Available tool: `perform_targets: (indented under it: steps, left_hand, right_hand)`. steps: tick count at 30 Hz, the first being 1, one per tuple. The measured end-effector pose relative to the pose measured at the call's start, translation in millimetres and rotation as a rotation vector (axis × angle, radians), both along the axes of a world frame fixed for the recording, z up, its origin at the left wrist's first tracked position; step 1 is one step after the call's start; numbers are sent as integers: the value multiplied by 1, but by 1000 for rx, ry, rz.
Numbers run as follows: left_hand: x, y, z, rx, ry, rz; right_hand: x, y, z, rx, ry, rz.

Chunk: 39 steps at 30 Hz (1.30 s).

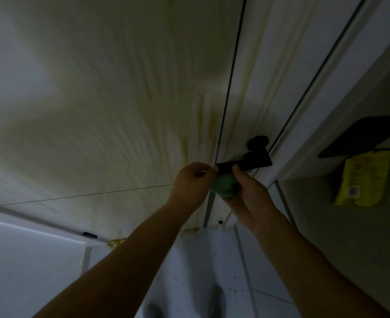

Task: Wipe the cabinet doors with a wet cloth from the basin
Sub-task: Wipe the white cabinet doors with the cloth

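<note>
- Green cloth (223, 188): soft, bunched fabric, wadded into a lump between the two hands, directly beneath the black handle (244, 165) and touching it.
- Right hand (246, 189): cups the cloth from below and from its own inner side, fingers curled round the wad, thumb tip up against the underside of the handle bar.
- Left hand (194, 179): clenched, its thumb and forefinger meeting at the near end of the bar (whether they also catch a fold of cloth is not clear).
- Key relation: the handle's long axis runs across from the left hand's fingertips toward the far side of the right hand; the cloth lies under it, so a wipe along the bar would, by judgement, travel away from the left hand. The right hand carries the cloth and is the working hand.
- Handle: matt black, a flat rigid bar with a round knob above its far end.
- Cabinet doors (120, 99): smooth, pale, glossy panels marked with yellowish streaks (212, 120) running down toward the hands; a thin dark seam (230, 88) rises just above the left fingertips.
- Yellow packet (363, 177): crinkled, well beyond the right hand.
</note>
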<state>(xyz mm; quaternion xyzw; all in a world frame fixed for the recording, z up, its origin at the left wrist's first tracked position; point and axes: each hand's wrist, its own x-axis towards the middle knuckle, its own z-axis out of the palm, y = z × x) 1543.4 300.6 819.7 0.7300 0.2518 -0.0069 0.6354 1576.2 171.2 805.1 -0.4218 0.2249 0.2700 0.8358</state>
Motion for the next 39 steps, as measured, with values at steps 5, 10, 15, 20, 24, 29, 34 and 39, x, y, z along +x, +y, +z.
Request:
perform_targets:
  steps: [5, 10, 15, 20, 24, 29, 34, 39]
  left_hand:
    - [-34, 38, 0, 71, -45, -60]
    - [-74, 105, 32, 159, -189, -18]
    - [-109, 181, 116, 219, -460, 82]
    - [-134, 254, 241, 312, -762, 221]
    - [-154, 311, 352, 489, -989, 337]
    - [-172, 376, 478, 776, -1148, 470]
    - [-172, 422, 567, 1131, -1116, 572]
    - [-158, 457, 630, 1209, -1081, 567]
  right_hand:
    - [-43, 16, 12, -300, -132, 110]
    - [-70, 61, 72, -394, -295, 175]
    - [-80, 129, 182, -140, -583, 239]
    - [-87, 205, 308, -130, -954, 328]
    - [-98, 265, 414, -115, -1229, 344]
    - [-112, 331, 548, -142, -1561, 174]
    - [-116, 393, 661, -397, -1970, -179]
    - [-123, 450, 755, -574, -2331, -408]
